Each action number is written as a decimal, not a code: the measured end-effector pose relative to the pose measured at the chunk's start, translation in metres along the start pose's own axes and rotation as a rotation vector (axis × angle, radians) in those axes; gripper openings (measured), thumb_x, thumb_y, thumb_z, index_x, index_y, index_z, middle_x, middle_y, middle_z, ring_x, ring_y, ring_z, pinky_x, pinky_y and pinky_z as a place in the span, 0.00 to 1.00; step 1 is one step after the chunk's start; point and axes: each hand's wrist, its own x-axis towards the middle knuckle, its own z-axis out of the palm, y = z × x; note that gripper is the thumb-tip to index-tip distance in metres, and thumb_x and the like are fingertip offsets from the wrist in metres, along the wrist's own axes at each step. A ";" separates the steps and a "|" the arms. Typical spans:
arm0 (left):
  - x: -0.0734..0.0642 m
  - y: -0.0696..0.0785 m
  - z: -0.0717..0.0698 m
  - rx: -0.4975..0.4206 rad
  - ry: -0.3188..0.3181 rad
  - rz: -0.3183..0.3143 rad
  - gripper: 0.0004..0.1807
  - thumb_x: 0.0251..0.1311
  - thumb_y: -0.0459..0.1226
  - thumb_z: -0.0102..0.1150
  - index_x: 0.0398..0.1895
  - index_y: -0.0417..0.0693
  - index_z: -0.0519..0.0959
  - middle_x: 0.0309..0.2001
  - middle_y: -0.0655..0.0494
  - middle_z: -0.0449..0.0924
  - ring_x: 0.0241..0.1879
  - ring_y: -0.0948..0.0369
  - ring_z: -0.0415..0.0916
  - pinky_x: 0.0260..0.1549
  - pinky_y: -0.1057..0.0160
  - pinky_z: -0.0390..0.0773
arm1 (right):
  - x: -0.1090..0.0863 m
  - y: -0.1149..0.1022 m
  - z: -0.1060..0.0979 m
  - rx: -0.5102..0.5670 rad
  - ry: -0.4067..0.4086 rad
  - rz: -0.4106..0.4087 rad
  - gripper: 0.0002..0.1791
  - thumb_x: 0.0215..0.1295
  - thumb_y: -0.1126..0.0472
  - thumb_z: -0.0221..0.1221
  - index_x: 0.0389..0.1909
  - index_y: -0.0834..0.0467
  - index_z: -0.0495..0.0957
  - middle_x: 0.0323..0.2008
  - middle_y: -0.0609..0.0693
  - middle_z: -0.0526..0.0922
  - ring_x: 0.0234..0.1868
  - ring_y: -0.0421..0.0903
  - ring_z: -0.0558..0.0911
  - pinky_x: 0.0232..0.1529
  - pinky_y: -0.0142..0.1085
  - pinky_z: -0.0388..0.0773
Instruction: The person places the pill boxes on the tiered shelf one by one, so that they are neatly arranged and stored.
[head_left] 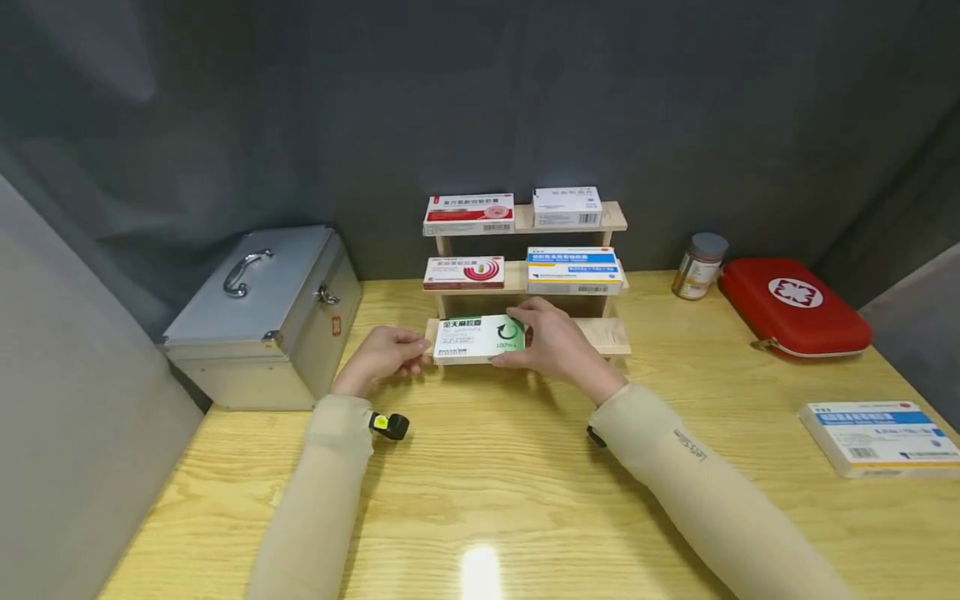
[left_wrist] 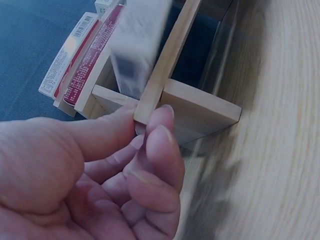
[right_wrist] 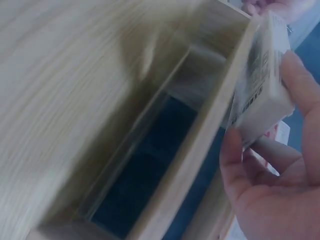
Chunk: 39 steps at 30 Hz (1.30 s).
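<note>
A white and green medicine box (head_left: 478, 340) lies at the left part of the lowest step of a small wooden tiered rack (head_left: 606, 336). My right hand (head_left: 557, 342) grips the box by its right end, thumb in front and fingers behind. In the right wrist view, the box (right_wrist: 272, 95) is against the front board. My left hand (head_left: 381, 358) pinches the left end of the lowest step. In the left wrist view, thumb and fingers close on the rack's front board (left_wrist: 165, 75), beside the blurred white box (left_wrist: 137, 45).
Red and white boxes (head_left: 468, 214) (head_left: 463, 272), a white box (head_left: 567, 207) and a blue and white box (head_left: 573, 271) stand on the upper steps. A silver case (head_left: 255, 292) is left; a bottle (head_left: 700, 267), red pouch (head_left: 795, 304) and another blue-striped box (head_left: 881, 437) are right.
</note>
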 end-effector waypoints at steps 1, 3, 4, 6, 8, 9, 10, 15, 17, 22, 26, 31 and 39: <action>0.000 0.000 0.001 -0.004 0.003 -0.004 0.18 0.71 0.36 0.57 0.57 0.33 0.77 0.39 0.43 0.84 0.27 0.62 0.77 0.29 0.68 0.77 | 0.003 -0.001 0.003 -0.001 -0.009 0.009 0.49 0.49 0.41 0.75 0.66 0.65 0.71 0.62 0.60 0.71 0.56 0.56 0.74 0.58 0.47 0.72; 0.000 0.001 0.003 -0.003 0.005 -0.007 0.17 0.71 0.35 0.56 0.57 0.33 0.77 0.38 0.43 0.84 0.27 0.62 0.77 0.27 0.68 0.76 | 0.007 -0.001 0.007 -0.001 -0.027 0.045 0.49 0.50 0.41 0.74 0.67 0.65 0.69 0.63 0.60 0.71 0.58 0.56 0.73 0.61 0.47 0.70; 0.000 0.001 0.004 -0.002 0.005 -0.005 0.17 0.71 0.34 0.55 0.57 0.32 0.77 0.38 0.43 0.84 0.27 0.62 0.76 0.27 0.69 0.75 | 0.008 -0.001 0.009 -0.002 -0.033 0.061 0.49 0.50 0.41 0.74 0.68 0.65 0.69 0.63 0.61 0.70 0.59 0.57 0.73 0.62 0.47 0.69; 0.000 0.003 0.006 0.004 0.002 0.003 0.16 0.72 0.33 0.54 0.58 0.32 0.77 0.38 0.42 0.84 0.26 0.63 0.76 0.26 0.69 0.75 | 0.010 -0.001 0.011 -0.008 -0.042 0.084 0.50 0.51 0.41 0.74 0.68 0.66 0.68 0.64 0.61 0.70 0.61 0.58 0.72 0.63 0.48 0.68; -0.001 0.005 0.007 0.006 0.000 0.015 0.16 0.72 0.32 0.53 0.58 0.31 0.76 0.39 0.41 0.84 0.26 0.63 0.76 0.24 0.70 0.74 | 0.011 -0.001 0.012 -0.020 -0.044 0.095 0.49 0.52 0.41 0.73 0.68 0.66 0.68 0.64 0.62 0.70 0.62 0.59 0.71 0.65 0.48 0.66; -0.001 0.006 0.007 0.003 -0.001 0.020 0.16 0.72 0.31 0.53 0.57 0.31 0.76 0.39 0.40 0.83 0.26 0.63 0.76 0.24 0.71 0.74 | 0.012 -0.002 0.012 -0.026 -0.044 0.097 0.49 0.52 0.41 0.73 0.68 0.66 0.67 0.64 0.62 0.70 0.63 0.59 0.71 0.65 0.49 0.66; -0.002 0.007 0.007 0.001 -0.001 0.024 0.16 0.72 0.31 0.52 0.57 0.31 0.77 0.40 0.40 0.83 0.26 0.63 0.76 0.24 0.71 0.74 | 0.012 -0.002 0.011 -0.027 -0.043 0.100 0.49 0.53 0.41 0.73 0.69 0.66 0.67 0.64 0.62 0.69 0.63 0.59 0.70 0.66 0.49 0.65; -0.002 0.010 0.006 0.002 -0.003 0.024 0.16 0.72 0.32 0.52 0.58 0.31 0.76 0.42 0.38 0.83 0.27 0.63 0.76 0.25 0.71 0.74 | 0.014 -0.006 0.010 -0.009 -0.061 0.141 0.49 0.56 0.41 0.71 0.70 0.65 0.65 0.67 0.62 0.66 0.66 0.60 0.67 0.68 0.49 0.62; -0.002 0.010 0.007 0.009 0.002 0.018 0.16 0.72 0.32 0.53 0.58 0.32 0.76 0.42 0.39 0.84 0.27 0.63 0.77 0.26 0.70 0.75 | 0.014 -0.006 0.010 0.000 -0.070 0.161 0.49 0.57 0.41 0.70 0.71 0.64 0.64 0.68 0.62 0.65 0.67 0.60 0.65 0.68 0.49 0.61; -0.001 0.008 0.007 0.019 0.015 0.010 0.16 0.72 0.33 0.54 0.58 0.33 0.77 0.39 0.43 0.85 0.27 0.62 0.77 0.27 0.68 0.75 | 0.016 -0.005 0.012 0.015 -0.089 0.185 0.49 0.58 0.41 0.69 0.73 0.63 0.62 0.70 0.61 0.63 0.69 0.60 0.63 0.69 0.50 0.60; -0.002 0.007 0.006 0.020 0.013 0.009 0.17 0.72 0.34 0.54 0.59 0.34 0.77 0.39 0.44 0.85 0.27 0.62 0.78 0.27 0.68 0.75 | 0.018 -0.003 0.013 0.019 -0.106 0.188 0.49 0.58 0.40 0.69 0.73 0.61 0.62 0.71 0.60 0.62 0.69 0.59 0.63 0.69 0.50 0.60; -0.003 0.007 0.005 0.022 0.017 0.007 0.17 0.72 0.34 0.54 0.58 0.34 0.77 0.38 0.45 0.85 0.27 0.62 0.77 0.25 0.70 0.74 | 0.019 -0.003 0.013 0.014 -0.122 0.188 0.49 0.57 0.40 0.69 0.73 0.60 0.62 0.71 0.59 0.61 0.69 0.59 0.63 0.69 0.50 0.60; -0.003 0.004 0.002 0.027 0.014 0.003 0.16 0.72 0.33 0.54 0.58 0.33 0.77 0.40 0.41 0.84 0.27 0.61 0.77 0.24 0.70 0.74 | 0.014 -0.009 0.011 -0.012 -0.122 0.156 0.49 0.58 0.43 0.70 0.75 0.55 0.60 0.71 0.62 0.60 0.69 0.61 0.62 0.67 0.53 0.62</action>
